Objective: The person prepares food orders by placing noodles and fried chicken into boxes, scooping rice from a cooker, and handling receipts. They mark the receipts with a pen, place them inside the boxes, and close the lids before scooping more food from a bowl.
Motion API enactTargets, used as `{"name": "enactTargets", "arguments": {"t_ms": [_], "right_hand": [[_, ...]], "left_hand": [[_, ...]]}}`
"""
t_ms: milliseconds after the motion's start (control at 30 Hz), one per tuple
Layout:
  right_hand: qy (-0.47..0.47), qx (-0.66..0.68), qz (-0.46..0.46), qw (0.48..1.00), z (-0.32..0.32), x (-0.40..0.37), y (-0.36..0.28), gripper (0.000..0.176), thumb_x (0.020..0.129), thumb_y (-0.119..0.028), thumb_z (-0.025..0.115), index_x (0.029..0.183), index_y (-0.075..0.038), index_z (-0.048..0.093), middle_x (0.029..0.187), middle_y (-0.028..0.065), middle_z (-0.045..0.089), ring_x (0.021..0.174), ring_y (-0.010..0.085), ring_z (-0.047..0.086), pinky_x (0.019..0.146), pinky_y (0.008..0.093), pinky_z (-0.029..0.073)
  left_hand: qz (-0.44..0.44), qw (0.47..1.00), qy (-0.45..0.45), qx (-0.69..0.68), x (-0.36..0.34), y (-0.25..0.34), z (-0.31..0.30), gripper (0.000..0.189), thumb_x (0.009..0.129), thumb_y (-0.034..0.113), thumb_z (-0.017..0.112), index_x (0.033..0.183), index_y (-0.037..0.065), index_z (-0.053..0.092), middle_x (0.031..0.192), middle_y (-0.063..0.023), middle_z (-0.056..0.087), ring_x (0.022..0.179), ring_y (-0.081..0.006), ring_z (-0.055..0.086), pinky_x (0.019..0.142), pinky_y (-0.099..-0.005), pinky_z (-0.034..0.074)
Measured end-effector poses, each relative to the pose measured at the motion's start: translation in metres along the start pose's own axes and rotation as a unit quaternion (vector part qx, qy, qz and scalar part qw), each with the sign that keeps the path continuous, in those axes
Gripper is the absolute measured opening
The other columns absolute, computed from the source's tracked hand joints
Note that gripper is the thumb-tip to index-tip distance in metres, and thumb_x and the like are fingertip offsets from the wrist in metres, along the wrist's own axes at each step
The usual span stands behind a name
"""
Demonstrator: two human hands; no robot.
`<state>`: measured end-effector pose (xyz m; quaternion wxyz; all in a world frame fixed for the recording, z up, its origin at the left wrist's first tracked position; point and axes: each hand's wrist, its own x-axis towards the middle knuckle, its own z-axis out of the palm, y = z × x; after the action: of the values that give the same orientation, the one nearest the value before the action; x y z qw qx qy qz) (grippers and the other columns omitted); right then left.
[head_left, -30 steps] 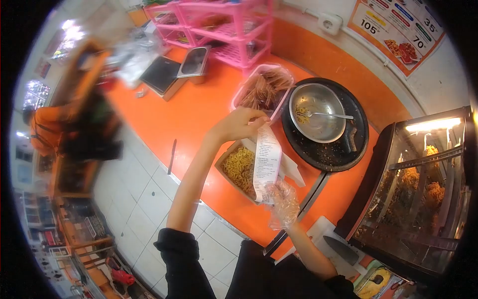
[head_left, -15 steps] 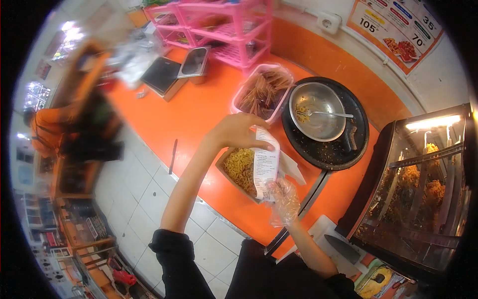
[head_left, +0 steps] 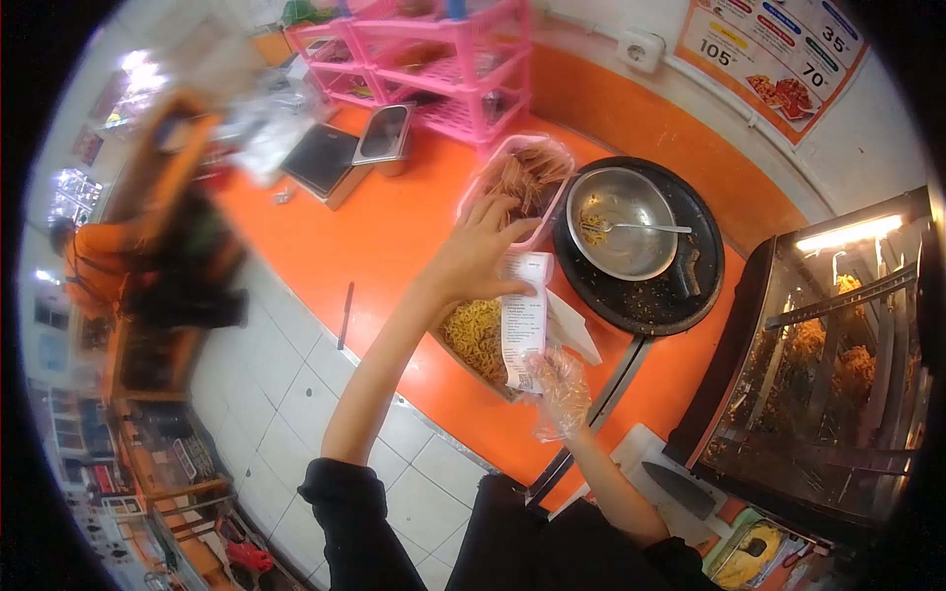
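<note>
A printed paper receipt [head_left: 524,325] hangs over a cardboard box of yellow noodles [head_left: 473,335]. My right hand [head_left: 560,396], in a clear plastic glove, pinches the receipt's lower end. My left hand [head_left: 473,258] is bare, its fingers spread at the near edge of a pink basket [head_left: 541,229] of brown strips, its thumb beside the receipt's upper left part. The box's open white flap [head_left: 574,330] sticks out to the right behind the receipt. Part of the box lies hidden under the paper and my left hand.
Right of the basket, a metal bowl with a fork [head_left: 631,229] rests on a round black pan [head_left: 645,320]. A lit food display case [head_left: 828,355] stands at right, a knife [head_left: 678,490] near it. Pink shelves [head_left: 443,69] are at the back. Someone in orange [head_left: 99,258] is at left.
My left hand's fingers have spread and lifted away from the receipt's top, toward the basket. The receipt's upper end now shows more. My right hand still holds the lower end.
</note>
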<state>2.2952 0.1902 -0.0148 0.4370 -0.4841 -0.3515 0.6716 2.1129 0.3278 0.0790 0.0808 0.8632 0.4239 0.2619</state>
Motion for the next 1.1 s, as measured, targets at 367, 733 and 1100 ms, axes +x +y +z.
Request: {"name": "enactTargets", "arguments": {"t_ms": [367, 733, 1100], "right_hand": [[-0.011, -0.203, -0.035, 0.978, 0.003, -0.025, -0.048, 0.043, 0.091, -0.027, 0.056, 0.122, 0.0, 0.047, 0.106, 0.0102, 0.059, 0.092, 0.0172, 0.061, 0.08, 0.0329, 0.05], [-0.306, -0.238, 0.011, 0.922, -0.226, -0.235, -0.085, 0.06, 0.089, -0.045, 0.054, 0.134, -0.007, 0.042, 0.126, 0.0147, 0.053, 0.113, 0.0231, 0.052, 0.095, 0.0362, 0.042], [0.462, -0.065, -0.554, 0.689, -0.377, -0.443, -0.22, 0.018, 0.087, -0.015, 0.062, 0.097, 0.0, 0.061, 0.08, 0.0017, 0.056, 0.065, 0.0069, 0.049, 0.057, 0.02, 0.041]], "left_hand": [[0.015, 0.994, -0.106, -0.009, -0.004, -0.001, 0.014, 0.016, 0.074, 0.015, 0.062, 0.086, 0.011, 0.072, 0.08, -0.0114, 0.066, 0.077, -0.0285, 0.062, 0.071, -0.0392, 0.049], [0.051, 0.994, -0.079, 0.053, 0.003, 0.044, -0.003, 0.017, 0.067, 0.003, 0.064, 0.083, 0.005, 0.069, 0.092, -0.0112, 0.059, 0.093, -0.0322, 0.054, 0.081, -0.0429, 0.043], [0.087, 0.977, 0.168, 0.098, 0.049, 0.261, -0.103, 0.015, 0.073, -0.003, 0.057, 0.086, 0.003, 0.061, 0.089, -0.0118, 0.06, 0.083, -0.0295, 0.056, 0.073, -0.0403, 0.042]]}}
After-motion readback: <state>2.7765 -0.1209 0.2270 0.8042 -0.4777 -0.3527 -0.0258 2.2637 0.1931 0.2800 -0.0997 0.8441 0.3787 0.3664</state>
